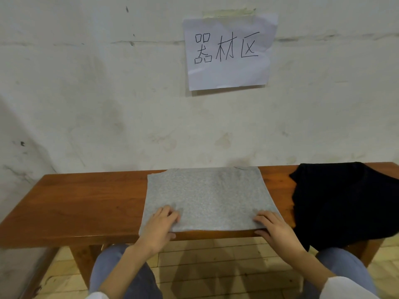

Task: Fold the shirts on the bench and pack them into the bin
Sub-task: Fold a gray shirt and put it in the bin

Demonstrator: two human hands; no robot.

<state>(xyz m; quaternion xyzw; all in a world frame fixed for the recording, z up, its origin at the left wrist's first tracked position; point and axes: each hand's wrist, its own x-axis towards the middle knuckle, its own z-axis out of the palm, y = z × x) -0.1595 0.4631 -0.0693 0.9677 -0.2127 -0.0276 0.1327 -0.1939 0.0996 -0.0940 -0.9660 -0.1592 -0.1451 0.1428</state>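
Found a grey shirt [210, 195] lying flat on the wooden bench [86, 201], folded to a neat rectangle, its far edge close to the wall [108, 104] and its near edge level with the bench's front lip. Gripped the near-left corner with the left hand [160, 225], fingers curled on top of the cloth and thumb tucked under the edge at the bench front. Gripped the near-right corner likewise with the right hand [274, 227], fingers bent over the fabric, thumb below the edge. Held both hands narrow, pinching cloth, well apart from each other across the shirt's width. Saw a black shirt [345, 201] heaped loosely on the right end of the bench, unfolded, just beside the grey one with a thin strip of wood between, part of it hanging over the bench front near the right wrist. Noted a white paper sign [228, 52] taped to the pale, stained wall above, handwritten with three dark characters. Noted blue jeans [121, 275] at both knees below the bench front, white sleeve cuffs at the bottom of the view, and a pale tiled floor [216, 255] beneath.
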